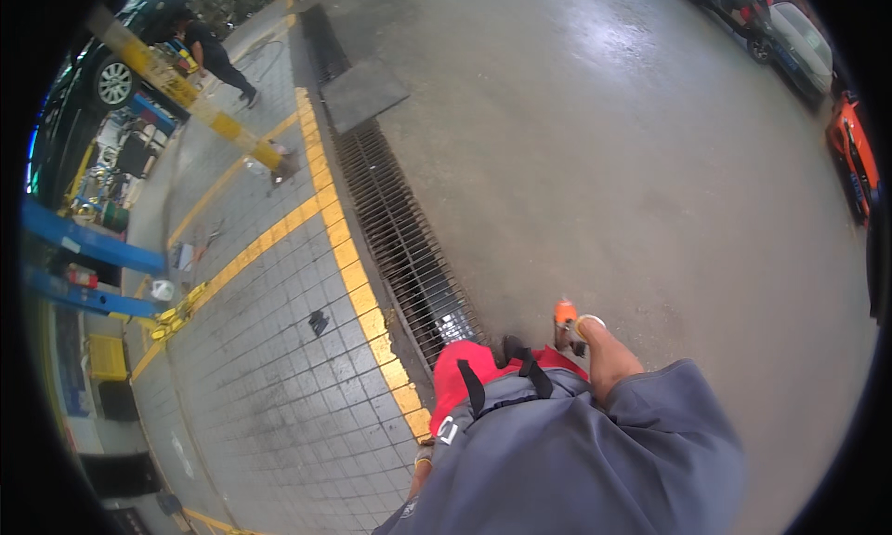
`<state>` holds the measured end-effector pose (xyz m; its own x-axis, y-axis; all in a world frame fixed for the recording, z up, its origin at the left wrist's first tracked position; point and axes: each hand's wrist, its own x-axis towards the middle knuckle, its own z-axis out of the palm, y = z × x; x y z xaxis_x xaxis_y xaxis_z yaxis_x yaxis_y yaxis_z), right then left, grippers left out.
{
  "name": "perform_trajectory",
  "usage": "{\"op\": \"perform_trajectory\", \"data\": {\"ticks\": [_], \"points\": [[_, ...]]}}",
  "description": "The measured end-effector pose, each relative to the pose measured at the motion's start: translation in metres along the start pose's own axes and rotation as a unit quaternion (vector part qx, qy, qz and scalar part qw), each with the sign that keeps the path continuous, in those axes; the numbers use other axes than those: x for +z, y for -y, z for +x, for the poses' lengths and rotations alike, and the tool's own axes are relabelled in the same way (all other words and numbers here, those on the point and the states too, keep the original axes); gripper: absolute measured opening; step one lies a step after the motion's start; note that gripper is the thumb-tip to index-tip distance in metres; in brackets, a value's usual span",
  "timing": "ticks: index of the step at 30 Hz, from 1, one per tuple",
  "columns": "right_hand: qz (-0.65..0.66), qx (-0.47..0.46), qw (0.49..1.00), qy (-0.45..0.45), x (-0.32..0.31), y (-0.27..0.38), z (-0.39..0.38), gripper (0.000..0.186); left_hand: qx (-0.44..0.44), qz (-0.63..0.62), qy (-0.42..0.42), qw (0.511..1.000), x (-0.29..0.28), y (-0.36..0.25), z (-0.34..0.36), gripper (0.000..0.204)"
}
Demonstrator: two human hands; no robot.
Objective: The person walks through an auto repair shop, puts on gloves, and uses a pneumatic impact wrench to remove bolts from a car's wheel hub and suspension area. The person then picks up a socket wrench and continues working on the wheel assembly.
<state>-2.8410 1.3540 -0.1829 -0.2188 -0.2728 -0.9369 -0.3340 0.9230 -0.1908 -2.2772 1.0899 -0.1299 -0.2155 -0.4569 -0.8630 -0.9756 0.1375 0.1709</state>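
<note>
Jutting ahead of the grasping right hand [580, 333] is an orange-topped tool [564, 312].

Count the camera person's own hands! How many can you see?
2. The right hand holds an orange-topped object; the left hand is low beside the grey clothing, partly hidden.

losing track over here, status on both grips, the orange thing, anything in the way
Right grip on orange-and-dark object, kind unclear. Left grip low, mostly hidden, hold unclear. Drain grating ahead, grey slab across it.
</note>
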Motion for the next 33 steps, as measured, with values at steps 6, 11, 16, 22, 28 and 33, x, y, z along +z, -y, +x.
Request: {"op": "perform_trajectory", "data": {"ticks": [6, 11, 16, 22, 28, 33], "points": [[0.011, 0.010, 1.000, -0.019, -0.144, 0.075, 0.129, 0.039, -0.014, -0.039, 0.003, 0.999, -0.136, -0.135, 0.129, 0.057], [0.028, 0.069, 0.997, 0.027, -0.257, 0.147, 0.196, 0.041, -0.024, -0.052, 0.014, 0.998, -0.265, -0.218, 0.254, 0.063], [0.058, 0.105, 0.990, 0.076, -0.381, 0.265, 0.189, 0.046, -0.048, -0.077, 0.025, 0.996, -0.413, -0.258, 0.353, 0.069], [0.068, 0.124, 0.986, 0.089, -0.522, 0.390, 0.239, 0.052, -0.076, -0.229, -0.186, 0.953, -0.649, -0.348, 0.439, 0.054], [0.048, 0.145, 0.985, 0.080, -0.700, 0.518, 0.334, 0.058, -0.078, -0.306, -0.220, 0.923, -0.831, -0.475, 0.528, 0.057], [-0.010, 0.113, 0.991, 0.063, -0.886, 0.659, 0.416, 0.063, 0.076, 0.043, -0.036, 0.996, -0.902, -0.550, 0.606, 0.055]]}}
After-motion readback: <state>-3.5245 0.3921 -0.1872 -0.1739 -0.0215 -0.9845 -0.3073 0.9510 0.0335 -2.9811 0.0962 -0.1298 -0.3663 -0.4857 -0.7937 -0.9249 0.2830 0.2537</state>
